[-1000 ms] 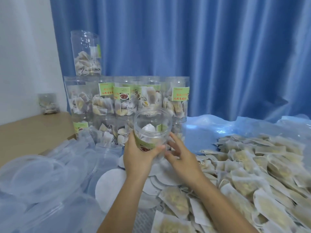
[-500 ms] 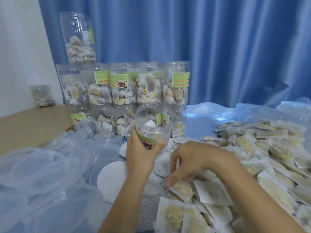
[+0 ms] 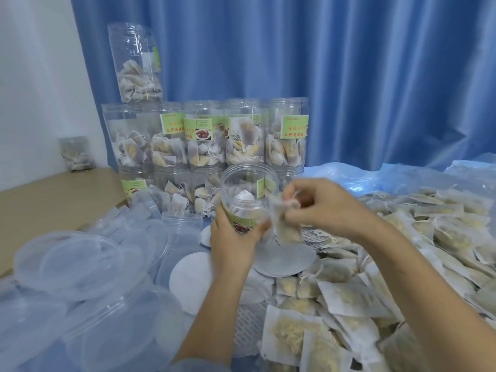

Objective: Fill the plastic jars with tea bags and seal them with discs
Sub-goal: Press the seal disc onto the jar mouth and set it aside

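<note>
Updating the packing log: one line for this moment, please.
left hand: holds open clear plastic jar | right hand: pinches paper tea bag beside jar | disc: not on

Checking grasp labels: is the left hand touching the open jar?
Touching. The head view shows the left hand wrapped around the lower part of the open jar, fingers and thumb pressed against its labelled wall.

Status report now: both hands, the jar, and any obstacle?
Left hand holds jar, open, tilted. Right hand pinches tea bag beside jar mouth, not in yet. Nothing in the way.
</note>
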Motion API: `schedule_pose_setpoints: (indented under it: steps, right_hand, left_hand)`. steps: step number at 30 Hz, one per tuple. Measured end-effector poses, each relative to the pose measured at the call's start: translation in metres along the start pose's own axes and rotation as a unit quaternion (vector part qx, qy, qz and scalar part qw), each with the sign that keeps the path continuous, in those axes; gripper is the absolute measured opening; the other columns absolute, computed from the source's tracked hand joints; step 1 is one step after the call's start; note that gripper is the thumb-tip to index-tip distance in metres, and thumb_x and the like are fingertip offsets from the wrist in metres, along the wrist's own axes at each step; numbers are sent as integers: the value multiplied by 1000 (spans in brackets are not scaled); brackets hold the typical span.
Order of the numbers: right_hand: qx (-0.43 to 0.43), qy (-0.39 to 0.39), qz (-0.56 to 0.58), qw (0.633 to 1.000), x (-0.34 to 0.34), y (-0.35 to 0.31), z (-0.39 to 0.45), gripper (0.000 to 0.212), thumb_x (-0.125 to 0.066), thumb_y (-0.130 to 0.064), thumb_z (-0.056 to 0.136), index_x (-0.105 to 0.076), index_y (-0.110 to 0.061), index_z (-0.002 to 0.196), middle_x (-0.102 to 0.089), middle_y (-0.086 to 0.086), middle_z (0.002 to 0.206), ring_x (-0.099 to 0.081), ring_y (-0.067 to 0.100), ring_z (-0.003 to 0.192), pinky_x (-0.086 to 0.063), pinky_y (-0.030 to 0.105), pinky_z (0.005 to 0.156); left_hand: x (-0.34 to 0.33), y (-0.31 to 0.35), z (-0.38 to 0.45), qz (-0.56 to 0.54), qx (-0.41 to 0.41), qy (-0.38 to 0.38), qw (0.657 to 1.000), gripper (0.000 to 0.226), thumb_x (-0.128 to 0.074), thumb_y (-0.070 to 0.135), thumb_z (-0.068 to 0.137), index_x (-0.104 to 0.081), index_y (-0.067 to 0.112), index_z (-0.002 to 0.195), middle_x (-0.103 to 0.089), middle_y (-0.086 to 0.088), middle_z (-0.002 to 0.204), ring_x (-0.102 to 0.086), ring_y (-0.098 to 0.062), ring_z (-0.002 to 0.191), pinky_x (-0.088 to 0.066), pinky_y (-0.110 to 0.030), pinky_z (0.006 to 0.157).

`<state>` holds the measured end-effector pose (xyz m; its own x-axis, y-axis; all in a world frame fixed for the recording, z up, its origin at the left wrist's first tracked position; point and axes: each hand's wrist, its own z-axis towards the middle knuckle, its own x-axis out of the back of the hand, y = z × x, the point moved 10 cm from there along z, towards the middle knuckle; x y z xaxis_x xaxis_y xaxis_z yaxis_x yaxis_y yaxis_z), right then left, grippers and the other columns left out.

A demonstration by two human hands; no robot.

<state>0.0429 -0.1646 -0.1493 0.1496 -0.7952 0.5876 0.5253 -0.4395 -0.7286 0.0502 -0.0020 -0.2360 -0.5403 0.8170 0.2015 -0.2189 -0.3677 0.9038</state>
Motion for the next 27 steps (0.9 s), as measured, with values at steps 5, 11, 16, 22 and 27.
schedule_pose_setpoints:
  steps: [5,11,16,22,27]
  right_hand:
    - [80,217,41,972,29,-22,19,11,-69,-21,84,-59,-26,83,-67,-5,89,-63,12,88,-49,29,83]
    - [119,253,-99,955,9,-12,4,12,-61,-27,90,-70,-21,96,-59,-4,118,-48,16,117,-30,17,95]
    - [-74,31,-195,978,-9,41,14,23,-57,-42,84,-58,-27,67,-65,-8,80,-60,13,81,-50,32,73]
    - [-196,-164,-383,888,-38,77,-5,63,-66,-64,69,-62,-19,112,-64,-1,110,-60,18,98,-48,30,77]
    - [-219,-182,-403,870,-45,81,-13,57,-77,-49,68,-57,-14,108,-61,2,109,-59,19,88,-41,24,58]
  left_hand:
    - [-1,3,-2,-1,-14,2,1000,90,-84,44,61,-40,24,137,-55,2,129,-51,-20,120,-44,-41,96]
    - [0,4,-2,-3,-18,-2,1000,94,-83,51,57,-40,27,137,-56,5,129,-51,-17,118,-44,-40,96]
    - [2,-1,1,3,-7,5,1000,94,-83,50,59,-39,27,138,-55,5,129,-51,-17,119,-44,-40,98]
    - [2,-2,-1,8,-11,6,1000,96,-82,52,57,-38,29,138,-54,8,130,-49,-15,120,-42,-34,96]
    - [3,-2,-1,15,-10,9,1000,93,-83,51,56,-40,28,136,-56,7,127,-51,-16,117,-44,-37,96]
